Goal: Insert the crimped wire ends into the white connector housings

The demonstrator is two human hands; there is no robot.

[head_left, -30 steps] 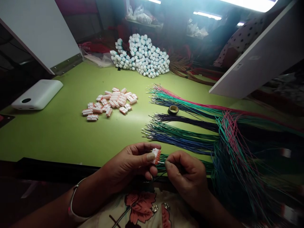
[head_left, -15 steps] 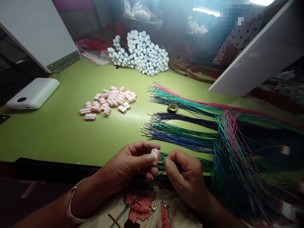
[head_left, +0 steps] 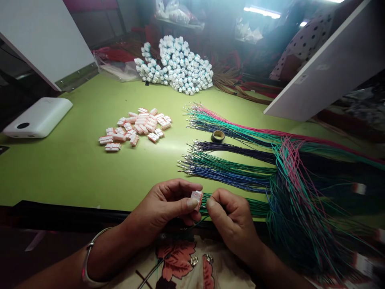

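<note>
Dozens of slender, plastic-coated wires (head_left: 234,163) in pink, teal, green and blue fan across our smooth green tabletop (head_left: 75,168), their thin metal tips (head_left: 189,167) pointing left. Beside them sits a stubby roll of tape (head_left: 214,137); farther left lies a loose heap of blocky white-and-orange connectors (head_left: 142,125), and at the back a mound of knobbly white plugs (head_left: 180,66).

Our left hand (head_left: 168,206) pinches one ridged connector (head_left: 196,197) narrowly between thumb and fingers, just above the table's near edge, its orange face turned right. Our right hand (head_left: 231,216) is closed, thumb against forefinger, on a fine metal-tipped wire (head_left: 203,206) mostly hidden by the fingers. We cannot tell whether its tip sits inside the connector.
</note>
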